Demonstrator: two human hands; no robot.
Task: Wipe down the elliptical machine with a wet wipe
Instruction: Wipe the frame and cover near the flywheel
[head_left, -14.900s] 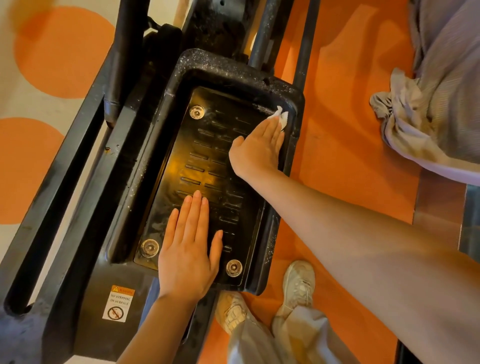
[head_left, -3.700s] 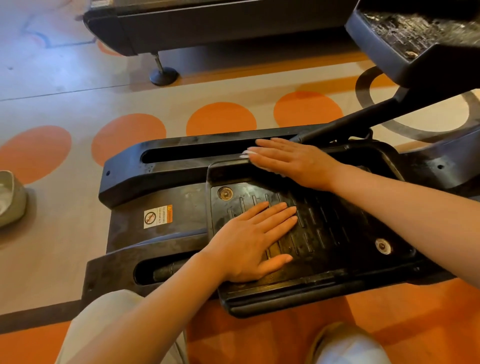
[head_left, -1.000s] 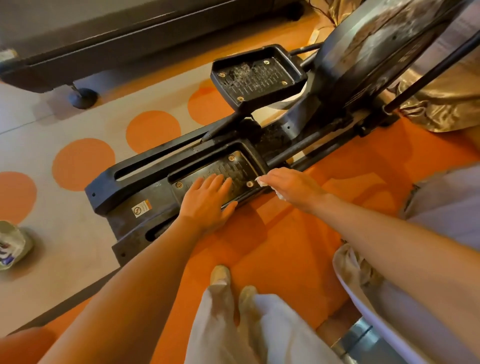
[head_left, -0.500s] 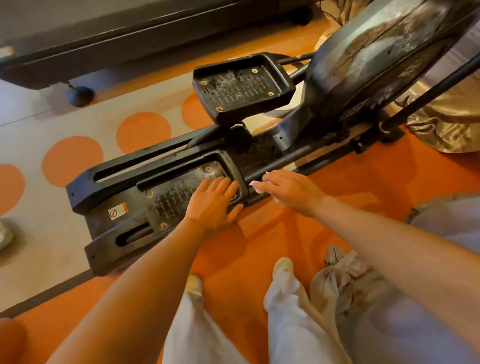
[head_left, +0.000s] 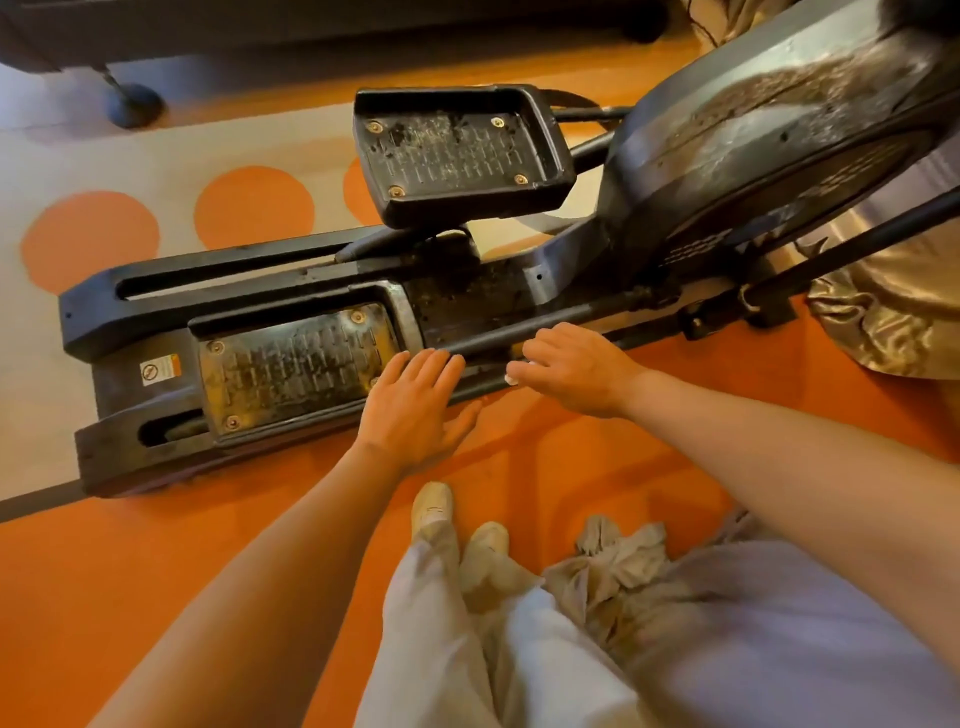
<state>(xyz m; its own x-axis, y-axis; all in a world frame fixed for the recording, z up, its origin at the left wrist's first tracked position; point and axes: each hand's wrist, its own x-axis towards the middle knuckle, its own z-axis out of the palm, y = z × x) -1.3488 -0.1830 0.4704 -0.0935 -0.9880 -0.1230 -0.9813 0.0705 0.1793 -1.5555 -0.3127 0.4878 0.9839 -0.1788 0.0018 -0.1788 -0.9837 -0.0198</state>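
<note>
right hand (head_left: 576, 370): fingers curled over a white wet wipe (head_left: 513, 372), pressing it on the rail just beside the near pedal (head_left: 296, 364).
left hand (head_left: 415, 410): flat, fingers straight, holding nothing, bracing at that pedal's end.
elliptical machine (head_left: 727, 150): dusty housing beyond the pedal.
advice: keep the brace, wipe along the rail in overlapping strokes, folding to clean cloth.

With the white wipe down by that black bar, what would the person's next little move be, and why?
Probably slide the right hand, which holds the white wet wipe, along the black round bar toward the machine's big housing. The wipe already sits at the bar's near end, and the left hand rests flat on the lower pedal's edge.
</note>
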